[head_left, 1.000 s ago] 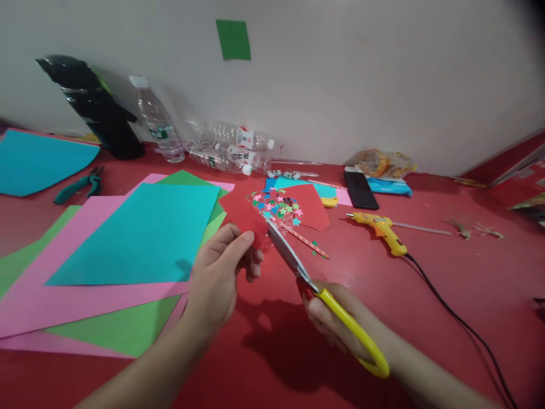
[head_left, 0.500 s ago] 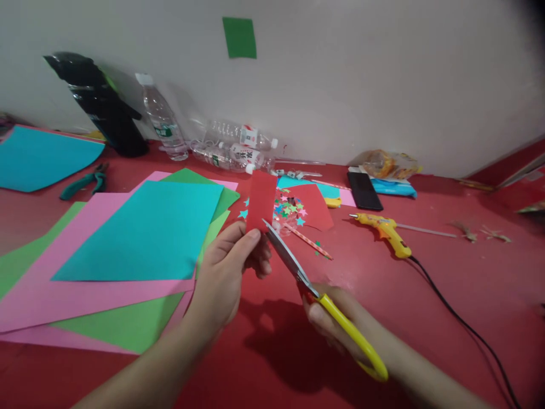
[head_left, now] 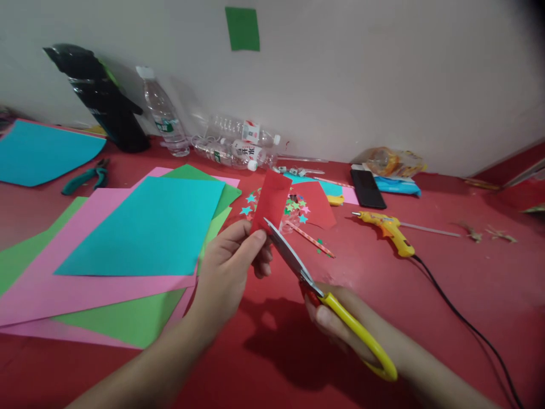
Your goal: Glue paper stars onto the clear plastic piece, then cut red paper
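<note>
Between the thumb and fingers of my left hand [head_left: 232, 258] is the lower end of a red paper strip [head_left: 273, 199], held up above the table. My right hand [head_left: 344, 318] grips yellow-handled scissors [head_left: 293, 258] by the loops. Their blades point up and left, and the tip lies against the strip close to my left thumb. Whether the blades have paper between them I cannot tell. Behind the strip lie several small coloured paper stars [head_left: 303, 218], a larger piece of red paper [head_left: 317, 201] and a patterned pencil-like stick [head_left: 313, 238].
Coloured sheets [head_left: 145, 227] are stacked at the left, near teal-handled pliers [head_left: 87, 177]. Plastic bottles [head_left: 238, 149] and a black flask [head_left: 102, 102] stand or lie along the wall. To the right are a phone [head_left: 368, 188] and a yellow glue gun [head_left: 389, 228] with a trailing cord.
The red strip has tilted, its upper end leaning further right. Both hands and the scissors have shifted very slightly right, and the camera view has moved a little.
</note>
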`<state>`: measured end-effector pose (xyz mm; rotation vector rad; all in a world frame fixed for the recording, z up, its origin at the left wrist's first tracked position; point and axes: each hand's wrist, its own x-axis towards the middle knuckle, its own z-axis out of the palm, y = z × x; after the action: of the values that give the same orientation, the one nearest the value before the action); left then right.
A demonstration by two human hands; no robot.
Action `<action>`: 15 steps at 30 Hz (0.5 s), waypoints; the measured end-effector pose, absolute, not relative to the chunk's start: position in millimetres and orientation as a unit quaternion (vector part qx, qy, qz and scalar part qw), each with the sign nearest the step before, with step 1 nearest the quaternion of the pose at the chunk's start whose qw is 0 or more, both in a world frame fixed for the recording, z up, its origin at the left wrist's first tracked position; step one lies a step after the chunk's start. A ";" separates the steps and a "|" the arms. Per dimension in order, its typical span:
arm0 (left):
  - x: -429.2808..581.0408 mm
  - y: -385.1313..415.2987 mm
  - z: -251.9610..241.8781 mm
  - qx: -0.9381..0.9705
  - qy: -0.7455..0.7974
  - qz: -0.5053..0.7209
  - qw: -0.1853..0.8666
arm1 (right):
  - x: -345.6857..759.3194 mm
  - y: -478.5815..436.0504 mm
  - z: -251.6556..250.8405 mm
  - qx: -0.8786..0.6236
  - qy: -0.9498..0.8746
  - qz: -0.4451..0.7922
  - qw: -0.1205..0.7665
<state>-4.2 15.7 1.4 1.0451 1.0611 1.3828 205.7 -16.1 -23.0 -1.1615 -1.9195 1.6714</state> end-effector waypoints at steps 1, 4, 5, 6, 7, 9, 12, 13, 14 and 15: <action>-4.4 15.9 1.1 0.437 0.445 0.578 0.527 | 205.9 -16.4 -23.2 -0.410 -0.672 0.592 0.174; -5.5 16.0 0.5 0.435 0.445 0.575 0.531 | 206.0 -17.3 -23.3 -0.414 -0.660 0.600 0.181; -5.8 16.1 0.4 0.434 0.445 0.574 0.532 | 206.0 -17.6 -22.9 -0.416 -0.659 0.600 0.179; -6.1 16.2 0.5 0.433 0.445 0.574 0.534 | 205.9 -17.7 -22.3 -0.418 -0.660 0.598 0.179; -6.4 16.5 0.7 0.432 0.445 0.573 0.536 | 205.8 -17.7 -21.5 -0.420 -0.663 0.593 0.179; -6.6 17.3 1.5 0.428 0.445 0.570 0.542 | 205.6 -17.3 -20.1 -0.422 -0.671 0.582 0.180; -6.2 18.0 3.3 0.419 0.438 0.566 0.558 | 204.7 -16.5 -18.9 -0.419 -0.670 0.586 0.180; -5.9 18.0 3.9 0.413 0.435 0.566 0.565 | 204.3 -16.4 -18.7 -0.419 -0.666 0.591 0.179; -5.6 17.8 4.3 0.407 0.431 0.567 0.572 | 204.0 -16.4 -18.6 -0.419 -0.662 0.594 0.180; -5.3 17.6 4.7 0.400 0.429 0.568 0.578 | 203.6 -16.4 -18.4 -0.419 -0.660 0.596 0.180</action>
<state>-5.3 17.6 4.7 0.9362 1.0028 1.3292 203.6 -16.4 -18.4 -1.1847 -1.8658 1.6847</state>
